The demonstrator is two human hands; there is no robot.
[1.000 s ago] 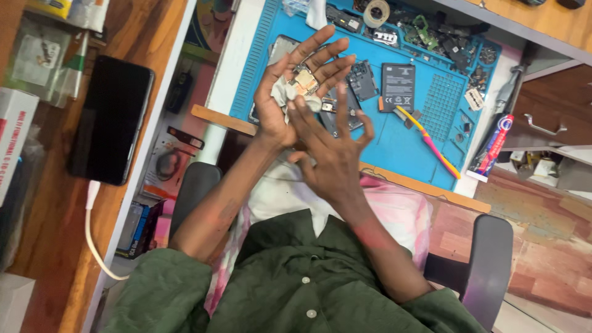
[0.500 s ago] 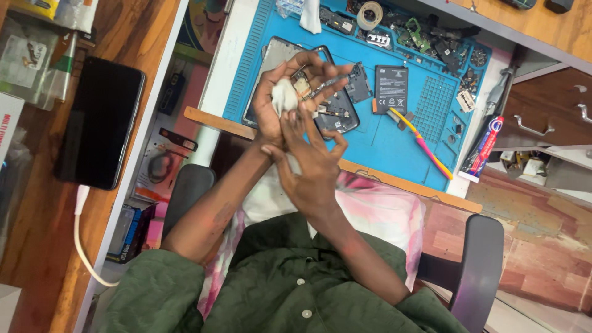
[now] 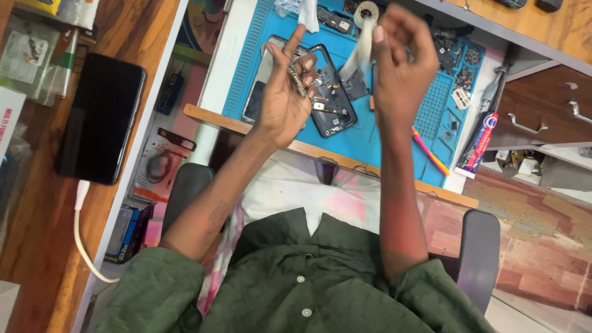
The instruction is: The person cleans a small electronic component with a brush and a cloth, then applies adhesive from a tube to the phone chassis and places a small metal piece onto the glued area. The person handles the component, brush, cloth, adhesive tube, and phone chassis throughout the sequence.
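Observation:
My left hand (image 3: 283,98) is raised palm-up over the opened black phone (image 3: 333,114), which lies on the blue work mat (image 3: 376,145). A small thin metal piece (image 3: 297,75) is pinched between that hand's fingers. My right hand (image 3: 401,68) is lifted higher, to the right. Its fingertips are closed on a white strip of tape (image 3: 364,46) that hangs down toward the mat. A roll of white tape (image 3: 369,11) sits at the mat's far edge.
A black phone (image 3: 102,117) with a white cable (image 3: 83,228) lies on the wooden top at left. A pink-and-yellow tool (image 3: 430,151) and small parts lie on the mat, with a red-and-blue tube (image 3: 478,142) beside them. Drawers (image 3: 542,105) stand at right.
My hands were pressed together around a crumpled white piece. They have come apart, the right hand rising to the right with the white strip while the left stays over the phone.

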